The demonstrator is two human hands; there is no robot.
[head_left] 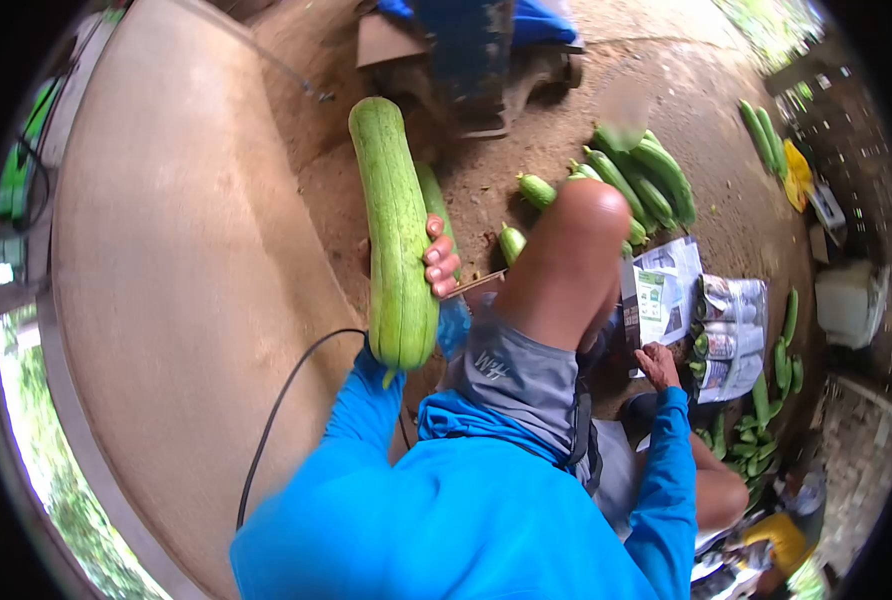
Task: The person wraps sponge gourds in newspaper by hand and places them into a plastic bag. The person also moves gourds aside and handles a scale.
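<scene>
In the head view, the left grip [440, 258] is wrapped around a long, pale-green, faintly ribbed gourd [396, 230], with fingers curled over its right side and the palm hidden behind it. The gourd stands nearly lengthwise in the view, its thicker end just below the fingers and its narrower end well above them. Just behind it, close to the left grip, lies a darker green, elongated gourd [428, 190].

The right grip [658, 366] is lowered, its fingers bent downward beside a black-and-white printed carton panel [630, 312]; whether they pinch its edge I cannot tell. Just above the right grip are loose white printed paper sheets [678, 262], and to its right a bundle of paper-wrapped green gourds [734, 345]. Well above it, on the brown earth floor [711, 215], lies a heap of green gourds [656, 175].

The step in hand looks like holding and handling one gourd. Being long and probably heavy, it seems to call for a firm, balanced left grip in any next move, with the right grip free to support it.
</scene>
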